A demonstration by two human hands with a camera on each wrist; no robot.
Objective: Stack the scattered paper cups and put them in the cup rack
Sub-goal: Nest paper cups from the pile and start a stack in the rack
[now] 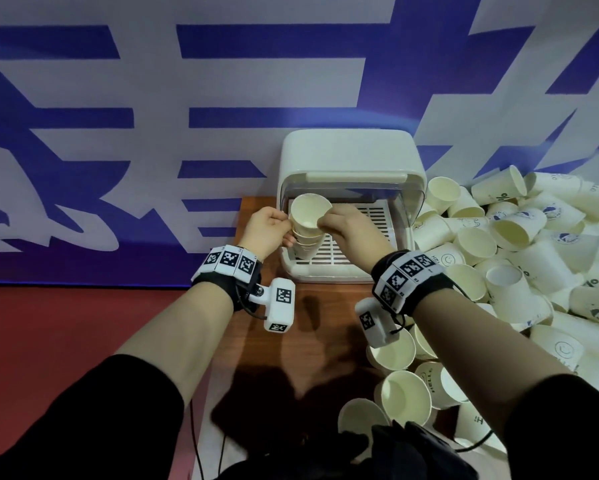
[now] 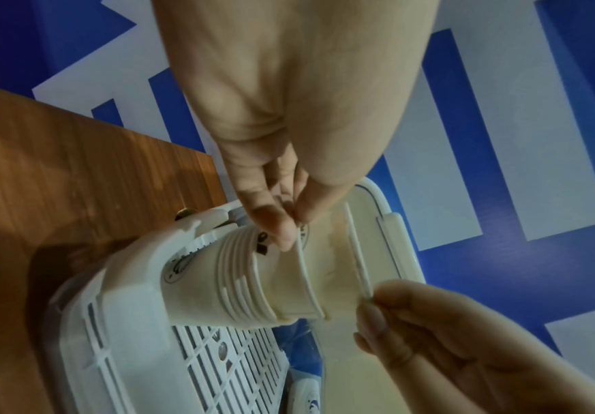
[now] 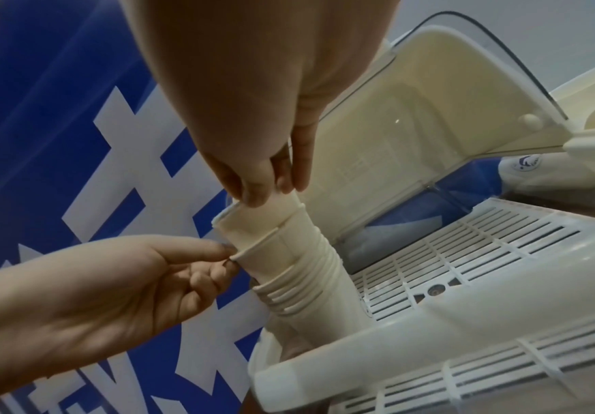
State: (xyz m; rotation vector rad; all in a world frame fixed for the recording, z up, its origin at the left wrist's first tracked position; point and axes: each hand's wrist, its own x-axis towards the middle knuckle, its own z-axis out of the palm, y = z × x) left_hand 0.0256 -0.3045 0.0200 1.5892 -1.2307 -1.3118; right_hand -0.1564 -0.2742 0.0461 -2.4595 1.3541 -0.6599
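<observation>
**Stack going into the rack**

My left hand and right hand pinch the top rims of the cup stack, its base inside the cup rack at the front left corner. The unseated top cup could pop off or tip the stack. The base looks seated, though the rack's wall hides it

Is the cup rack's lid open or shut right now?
Open: the cup rack has its clear lid swung up, baring the slotted tray.
</observation>
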